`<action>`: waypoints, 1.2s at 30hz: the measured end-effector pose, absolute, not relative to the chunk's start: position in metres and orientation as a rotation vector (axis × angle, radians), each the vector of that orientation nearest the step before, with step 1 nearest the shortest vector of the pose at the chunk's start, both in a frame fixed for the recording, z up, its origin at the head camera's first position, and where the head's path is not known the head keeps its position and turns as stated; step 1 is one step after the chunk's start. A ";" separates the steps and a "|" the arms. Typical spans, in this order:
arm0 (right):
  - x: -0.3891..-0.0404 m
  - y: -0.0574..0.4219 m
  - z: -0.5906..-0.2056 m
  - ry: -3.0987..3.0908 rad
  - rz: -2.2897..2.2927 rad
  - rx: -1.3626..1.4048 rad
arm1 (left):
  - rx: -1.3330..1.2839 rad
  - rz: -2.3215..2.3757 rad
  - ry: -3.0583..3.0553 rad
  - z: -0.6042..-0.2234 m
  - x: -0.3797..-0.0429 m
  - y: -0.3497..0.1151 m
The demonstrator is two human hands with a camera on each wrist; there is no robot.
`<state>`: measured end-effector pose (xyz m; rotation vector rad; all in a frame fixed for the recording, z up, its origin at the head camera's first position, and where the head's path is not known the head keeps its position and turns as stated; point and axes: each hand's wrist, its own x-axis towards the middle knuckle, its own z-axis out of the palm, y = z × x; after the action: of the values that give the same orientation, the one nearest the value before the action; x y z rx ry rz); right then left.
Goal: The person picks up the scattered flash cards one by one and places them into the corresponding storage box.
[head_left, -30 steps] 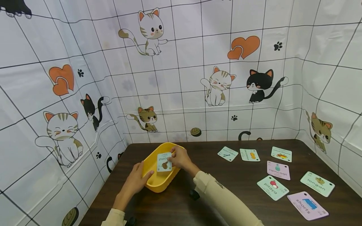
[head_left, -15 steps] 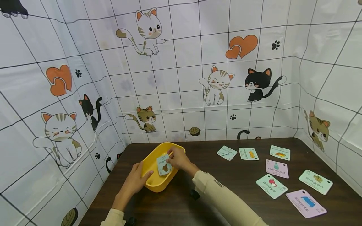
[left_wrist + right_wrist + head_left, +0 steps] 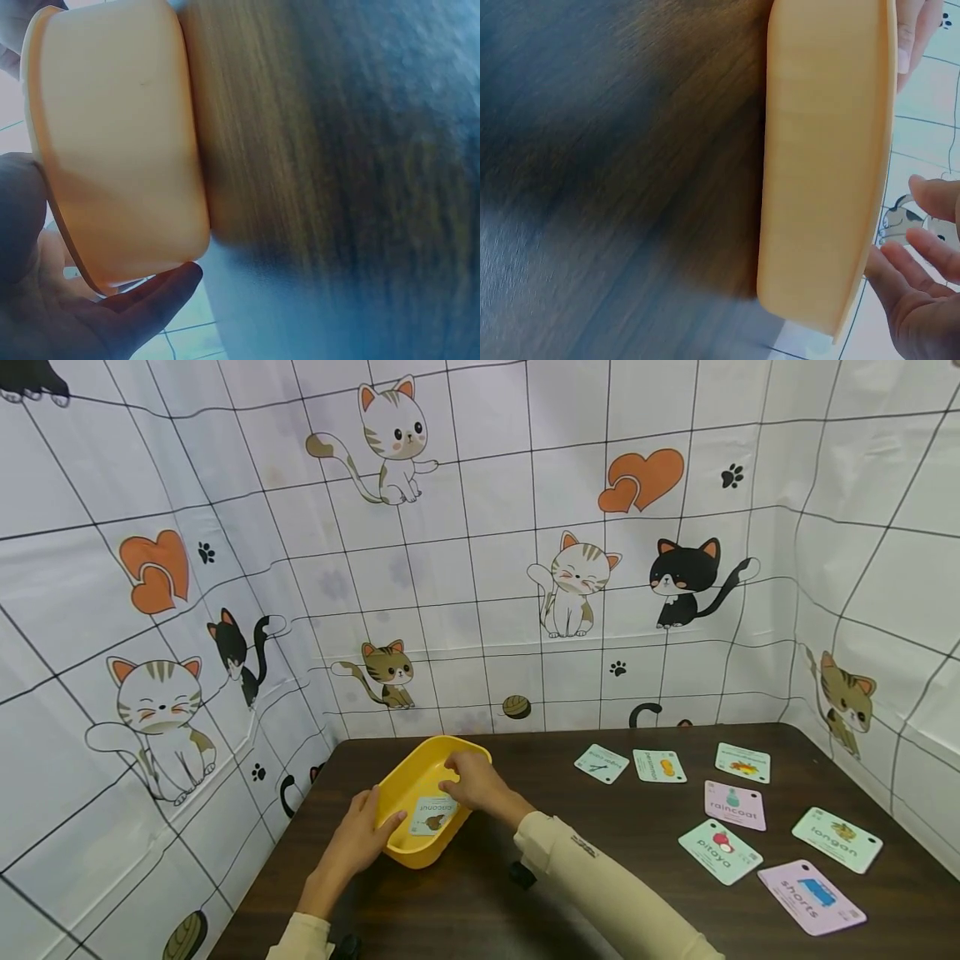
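A yellow plastic tray stands slantwise on the dark wooden table. Inside it lies a pale green card printed "coconut" with a brown picture, upside down to me. My left hand holds the tray's left side, thumb at the rim and fingers round the outer wall, as the left wrist view shows on the tray wall. Over the tray's right rim is my right hand, fingers bent and pointing inward. In the right wrist view its thumb and fingers stand apart with nothing between them.
On the table's right half lie several word cards: "pitaya", "raincoat", "longan", "shorts", plus smaller-looking green cards farther back. A white cat-print curtain surrounds the table's back and sides.
The coconut card was in my right fingers above the tray; it has been let go and now lies inside, turned sideways. My left hand has kept its hold.
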<state>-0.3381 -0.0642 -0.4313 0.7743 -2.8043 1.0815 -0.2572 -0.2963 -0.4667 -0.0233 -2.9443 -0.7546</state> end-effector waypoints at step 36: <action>-0.331 0.048 -0.383 -2.684 1.225 0.640 | -0.028 -0.783 -2.961 -0.462 -0.256 -0.295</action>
<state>-0.3305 0.0483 -0.3829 0.6401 -2.6838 1.2249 -0.2560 -0.2950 -0.4618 -0.0276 -2.9607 -0.7825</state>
